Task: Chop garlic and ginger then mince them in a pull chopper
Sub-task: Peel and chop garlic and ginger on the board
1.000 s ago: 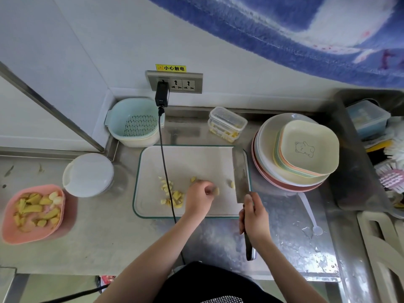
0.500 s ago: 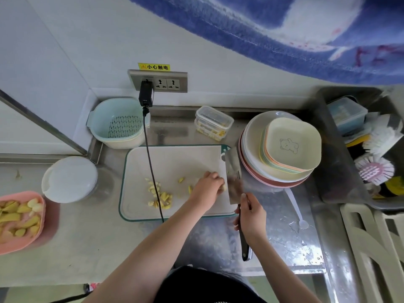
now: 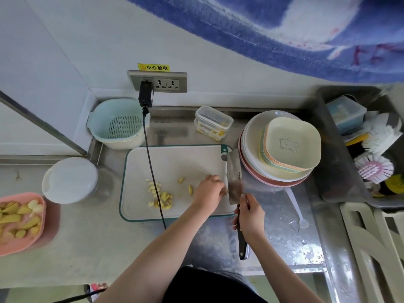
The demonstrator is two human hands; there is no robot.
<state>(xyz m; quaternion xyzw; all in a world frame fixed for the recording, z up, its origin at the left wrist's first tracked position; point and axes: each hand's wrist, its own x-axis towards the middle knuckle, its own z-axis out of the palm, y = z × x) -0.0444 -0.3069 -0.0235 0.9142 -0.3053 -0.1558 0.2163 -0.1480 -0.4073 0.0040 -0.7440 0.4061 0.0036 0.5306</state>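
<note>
A white cutting board (image 3: pixel 170 162) with a green rim lies on the steel counter. Chopped yellow ginger and garlic pieces (image 3: pixel 160 195) sit in a small heap near its front. My left hand (image 3: pixel 208 191) is curled over a piece at the board's right edge, and that piece is mostly hidden. My right hand (image 3: pixel 250 212) grips the black handle of a cleaver (image 3: pixel 234 177), whose blade stands right beside my left fingers. A pink bowl (image 3: pixel 42 224) of ginger and garlic chunks sits at the far left. The white round pull chopper (image 3: pixel 70 180) stands left of the board.
A black cable (image 3: pixel 153 171) runs from the wall socket across the board. A blue colander (image 3: pixel 118 123) and a clear lidded box (image 3: pixel 213 123) stand behind. Stacked plates and bowls (image 3: pixel 284 147) crowd the right edge. A white spoon (image 3: pixel 296 206) lies nearby, and brushes (image 3: pixel 375 168) fill the sink tub.
My left hand slid right across the board to its right edge. The cleaver rose from lying flat at the board's edge and now stands against my left fingers.
</note>
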